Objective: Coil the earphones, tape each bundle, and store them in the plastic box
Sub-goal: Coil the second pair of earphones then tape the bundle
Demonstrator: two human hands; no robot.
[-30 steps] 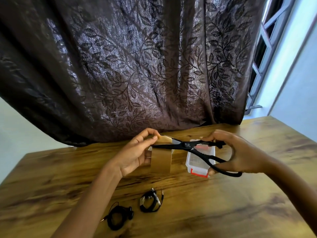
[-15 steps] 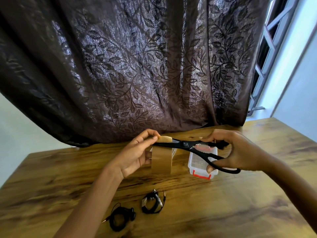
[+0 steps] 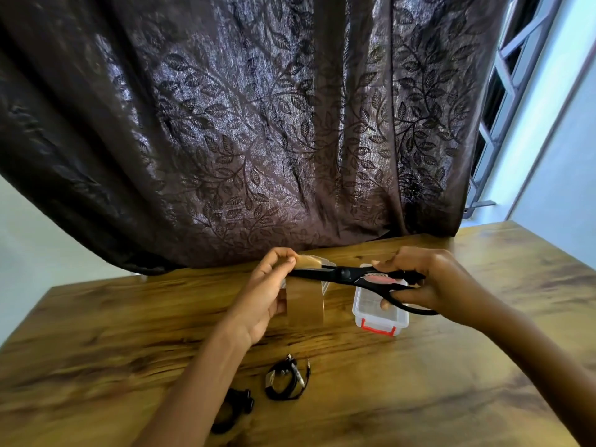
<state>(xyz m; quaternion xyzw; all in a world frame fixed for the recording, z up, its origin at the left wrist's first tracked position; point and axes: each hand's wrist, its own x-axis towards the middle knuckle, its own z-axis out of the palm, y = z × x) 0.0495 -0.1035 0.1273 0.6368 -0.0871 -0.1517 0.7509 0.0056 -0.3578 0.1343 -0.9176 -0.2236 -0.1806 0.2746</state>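
No text, brand, number or sign can be read here. The brown tape roll (image 3: 304, 306), the black scissors (image 3: 345, 273) and the clear plastic box (image 3: 375, 314) look unmarked, though any fine print on them may be lost in the blur.

There are 2 earphone bundles (image 3: 288, 375) (image 3: 242, 404), 1 tape roll (image 3: 304, 304), 1 scissors (image 3: 345, 274), 1 plastic box (image 3: 377, 314).
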